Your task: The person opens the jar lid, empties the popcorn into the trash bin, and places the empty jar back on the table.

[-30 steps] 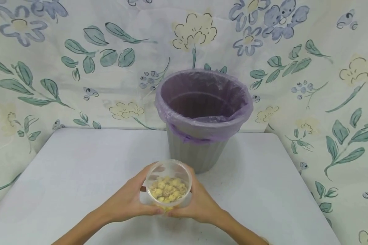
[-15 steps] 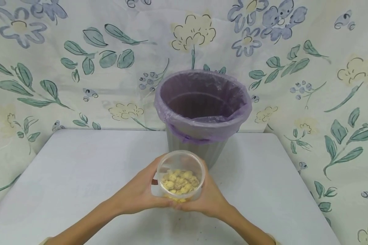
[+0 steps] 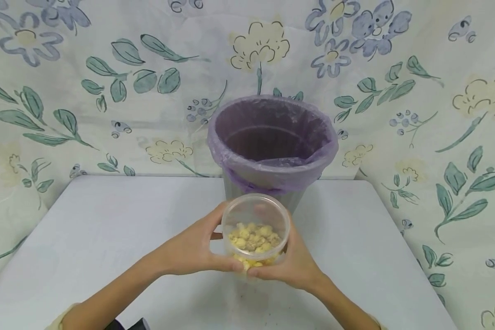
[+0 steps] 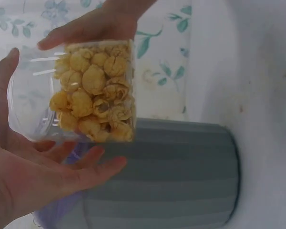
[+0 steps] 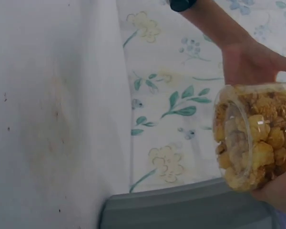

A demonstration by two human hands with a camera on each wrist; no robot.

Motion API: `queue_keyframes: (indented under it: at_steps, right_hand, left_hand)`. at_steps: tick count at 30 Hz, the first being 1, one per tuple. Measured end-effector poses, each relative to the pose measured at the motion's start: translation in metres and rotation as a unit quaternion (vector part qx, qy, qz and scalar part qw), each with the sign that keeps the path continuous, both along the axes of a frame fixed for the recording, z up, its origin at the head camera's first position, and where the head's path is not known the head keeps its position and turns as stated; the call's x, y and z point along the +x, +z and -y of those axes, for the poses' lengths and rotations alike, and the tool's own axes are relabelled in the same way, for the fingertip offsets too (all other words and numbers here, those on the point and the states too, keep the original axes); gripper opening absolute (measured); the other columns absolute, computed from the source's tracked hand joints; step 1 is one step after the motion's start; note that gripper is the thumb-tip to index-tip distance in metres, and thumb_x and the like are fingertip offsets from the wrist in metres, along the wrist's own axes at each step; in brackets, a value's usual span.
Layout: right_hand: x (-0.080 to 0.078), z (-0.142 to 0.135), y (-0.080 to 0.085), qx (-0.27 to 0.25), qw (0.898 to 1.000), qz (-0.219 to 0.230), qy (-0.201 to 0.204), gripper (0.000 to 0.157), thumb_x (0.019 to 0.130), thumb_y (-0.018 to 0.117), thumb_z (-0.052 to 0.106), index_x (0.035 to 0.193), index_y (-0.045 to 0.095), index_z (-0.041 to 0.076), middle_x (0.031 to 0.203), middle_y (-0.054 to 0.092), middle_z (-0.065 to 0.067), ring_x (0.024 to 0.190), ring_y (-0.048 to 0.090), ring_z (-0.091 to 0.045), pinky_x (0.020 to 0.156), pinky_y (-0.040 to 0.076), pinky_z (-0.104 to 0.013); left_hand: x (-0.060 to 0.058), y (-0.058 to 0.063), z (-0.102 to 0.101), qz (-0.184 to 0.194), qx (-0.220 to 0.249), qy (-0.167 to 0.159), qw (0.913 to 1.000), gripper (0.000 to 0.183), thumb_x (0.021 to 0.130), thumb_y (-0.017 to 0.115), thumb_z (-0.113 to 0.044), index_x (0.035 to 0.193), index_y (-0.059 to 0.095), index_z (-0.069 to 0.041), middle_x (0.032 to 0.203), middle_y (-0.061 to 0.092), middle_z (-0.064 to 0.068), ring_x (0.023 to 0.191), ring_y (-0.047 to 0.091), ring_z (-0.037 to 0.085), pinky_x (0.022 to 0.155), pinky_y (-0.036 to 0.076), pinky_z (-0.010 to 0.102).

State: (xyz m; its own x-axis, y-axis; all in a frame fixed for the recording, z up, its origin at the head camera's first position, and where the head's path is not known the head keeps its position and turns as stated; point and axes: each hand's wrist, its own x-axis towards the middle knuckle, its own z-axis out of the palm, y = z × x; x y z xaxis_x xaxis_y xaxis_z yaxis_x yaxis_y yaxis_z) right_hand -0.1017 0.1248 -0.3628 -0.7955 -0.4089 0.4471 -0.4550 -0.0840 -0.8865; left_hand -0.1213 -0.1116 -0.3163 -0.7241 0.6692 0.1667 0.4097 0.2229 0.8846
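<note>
A clear plastic jar (image 3: 255, 229) with no lid on it, partly filled with yellow popcorn (image 4: 93, 90), is held between both hands in front of the bin. My left hand (image 3: 198, 245) grips its left side, fingers behind and thumb across the front. On the other side my right hand (image 3: 294, 261) grips it the same way, the two thumbs nearly meeting. In the right wrist view the jar's base (image 5: 236, 138) shows above the white table, upright or nearly so. A grey bin (image 3: 293, 199) stands just behind the jar.
A purple bin liner (image 3: 272, 176) is folded over the bin's rim, and the bin's mouth faces up. The white table (image 3: 128, 224) bears small dark specks near its front. Floral cloth (image 3: 169, 114) hangs behind and at the sides.
Both hands have carried the jar to the right and away from me, closer to the bin. It now overlaps the bin's lower front in the head view.
</note>
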Motion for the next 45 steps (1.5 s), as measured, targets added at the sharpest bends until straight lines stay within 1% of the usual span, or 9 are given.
queue_keyframes:
  at_steps: [5, 10, 14, 17, 23, 28, 33, 38, 45]
  right_hand:
    - [-0.001, -0.004, 0.003, -0.013, 1.0, 0.007, 0.005, 0.105, 0.074, 0.09, 0.035, 0.153, 0.027, 0.008, 0.145, 0.042, -0.018, 0.125, 0.046, -0.042, 0.101, 0.047, -0.043]
    - [-0.001, -0.006, 0.004, -0.014, 1.0, 0.011, 0.017, 0.106, 0.073, 0.09, 0.035, 0.154, 0.028, 0.008, 0.143, 0.044, -0.018, 0.123, 0.046, -0.042, 0.101, 0.047, -0.043]
    - [-0.001, -0.007, 0.003, -0.01, 0.999, 0.016, 0.047, 0.105, 0.071, 0.09, 0.03, 0.154, 0.029, 0.01, 0.143, 0.045, -0.019, 0.124, 0.046, -0.043, 0.104, 0.044, -0.044]
    - [-0.002, -0.007, 0.003, -0.002, 0.998, 0.014, 0.062, 0.106, 0.069, 0.09, 0.024, 0.155, 0.028, 0.01, 0.143, 0.045, -0.02, 0.126, 0.045, -0.045, 0.106, 0.041, -0.043]
    - [-0.002, -0.007, 0.002, 0.0, 0.997, 0.003, 0.071, 0.107, 0.068, 0.089, 0.017, 0.155, 0.026, 0.01, 0.145, 0.043, -0.023, 0.128, 0.041, -0.052, 0.109, 0.039, -0.044]
    - [-0.003, -0.005, 0.002, 0.006, 0.998, -0.003, 0.062, 0.11, 0.065, 0.089, 0.009, 0.156, 0.026, 0.01, 0.144, 0.043, -0.026, 0.13, 0.043, -0.048, 0.108, 0.039, -0.044]
    - [-0.002, -0.004, 0.001, 0.015, 0.999, -0.001, 0.044, 0.113, 0.062, 0.089, 0.004, 0.156, 0.026, 0.013, 0.143, 0.046, -0.021, 0.127, 0.045, -0.046, 0.107, 0.041, -0.044]
    - [-0.002, -0.003, 0.001, 0.016, 0.999, 0.002, 0.035, 0.114, 0.06, 0.089, 0.003, 0.156, 0.027, 0.014, 0.142, 0.049, -0.016, 0.126, 0.047, -0.043, 0.107, 0.041, -0.043]
    - [-0.004, -0.004, -0.002, 0.017, 0.999, 0.0, 0.027, 0.11, 0.061, 0.089, 0.005, 0.154, 0.031, 0.012, 0.141, 0.051, -0.017, 0.126, 0.049, -0.04, 0.108, 0.039, -0.044]
  left_hand:
    - [-0.012, 0.011, 0.002, -0.001, 0.026, -0.04, 0.9989, 0.104, 0.08, 0.086, -0.029, 0.159, 0.019, -0.017, 0.159, 0.027, 0.002, 0.145, 0.026, 0.027, 0.111, 0.026, 0.063]
    - [-0.027, 0.013, 0.0, 0.039, 0.067, -0.119, 0.9899, 0.109, 0.079, 0.085, -0.041, 0.16, 0.017, -0.016, 0.163, 0.019, 0.003, 0.148, 0.018, 0.024, 0.113, 0.015, 0.064]
    - [-0.035, 0.014, -0.004, 0.058, 0.084, -0.177, 0.979, 0.112, 0.077, 0.085, -0.047, 0.16, 0.017, -0.014, 0.162, 0.024, 0.003, 0.145, 0.026, 0.025, 0.112, 0.021, 0.063]
    - [-0.037, 0.015, -0.005, 0.07, 0.079, -0.197, 0.9746, 0.112, 0.075, 0.087, -0.045, 0.159, 0.019, -0.014, 0.158, 0.031, 0.005, 0.14, 0.034, 0.027, 0.109, 0.029, 0.062]
    - [-0.037, 0.017, -0.006, 0.072, 0.066, -0.188, 0.9772, 0.107, 0.074, 0.089, -0.036, 0.157, 0.026, -0.014, 0.152, 0.04, 0.006, 0.137, 0.038, 0.026, 0.109, 0.033, 0.056]
    - [-0.036, 0.013, -0.006, 0.075, 0.081, -0.181, 0.9774, 0.105, 0.075, 0.089, -0.034, 0.156, 0.027, -0.01, 0.148, 0.043, 0.009, 0.134, 0.042, 0.029, 0.106, 0.039, 0.052]
    - [-0.034, 0.009, -0.007, 0.075, 0.102, -0.17, 0.9774, 0.102, 0.076, 0.088, -0.03, 0.155, 0.028, -0.006, 0.145, 0.046, 0.012, 0.132, 0.044, 0.033, 0.104, 0.041, 0.056]
    - [-0.029, 0.007, -0.01, 0.082, 0.117, -0.143, 0.9793, 0.1, 0.074, 0.087, -0.021, 0.154, 0.029, -0.005, 0.143, 0.047, 0.013, 0.13, 0.045, 0.035, 0.102, 0.038, 0.063]
    - [-0.021, 0.0, -0.013, 0.061, 0.111, -0.098, 0.9871, 0.1, 0.071, 0.084, -0.011, 0.155, 0.029, -0.008, 0.144, 0.046, 0.01, 0.129, 0.046, 0.032, 0.101, 0.044, 0.055]
